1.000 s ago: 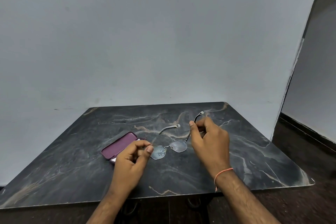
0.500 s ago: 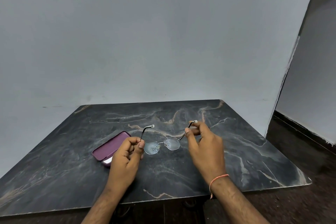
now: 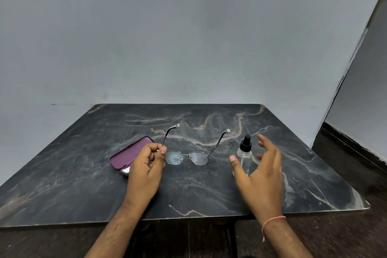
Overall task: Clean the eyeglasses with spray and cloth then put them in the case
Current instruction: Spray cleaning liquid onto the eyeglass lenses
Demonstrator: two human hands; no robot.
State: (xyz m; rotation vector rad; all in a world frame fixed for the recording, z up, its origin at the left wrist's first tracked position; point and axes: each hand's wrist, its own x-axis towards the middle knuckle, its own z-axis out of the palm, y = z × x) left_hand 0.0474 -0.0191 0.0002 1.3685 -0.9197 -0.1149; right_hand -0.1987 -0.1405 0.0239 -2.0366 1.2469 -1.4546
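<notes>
Judging from how things lie, the cleaning has barely begun: the eyeglasses [image 3: 186, 156] are unfolded, both lenses spotted with droplets or smudges, and no cloth is plainly in view. The left hand [image 3: 146, 170] is clenched, pinching the frame at its left hinge between thumb and forefinger, so the glasses sit near the middle of the tabletop [image 3: 83, 195], lenses toward the near edge and temple tips toward the far edge; whether they rest on the surface or hang just above it I cannot tell. The right hand [image 3: 260, 172] is released, fingers spread, curving around the spray bottle [image 3: 244, 153] without gripping it. That bottle stands upright toward the right edge, clear-bodied with a black top, seemingly part-filled. The maroon case [image 3: 129, 154] lies toward the left edge, just behind the left hand; something pale shows at its near end, possibly the cloth. Wiping and casing remain.
</notes>
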